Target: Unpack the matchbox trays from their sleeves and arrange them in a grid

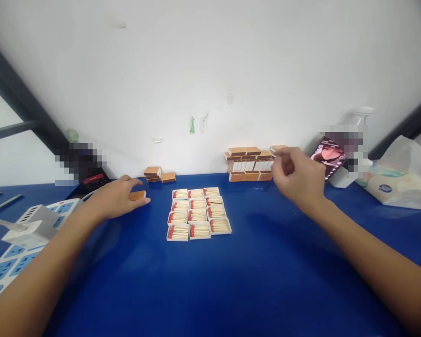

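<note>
My left hand (117, 195) reaches to the left of the blue table, its thumb and fingers apart around an orange matchbox (137, 195). My right hand (298, 175) is at the right end of a stack of matchboxes (245, 176) by the wall. Its fingers are curled in a pinch at a matchbox (278, 148) on the stack's top right, partly hidden behind them. Between my hands lie several open matchbox trays (199, 230) in rows, filled with red-tipped matches. White ends show in the stack's middle layer.
A small pile of matchboxes (152, 173) stands near the wall, with another matchbox (168, 177) beside it. A power strip (12, 267) with a white plug lies at left. A lit phone (328, 154) leans at right, near a tissue pack (400, 187).
</note>
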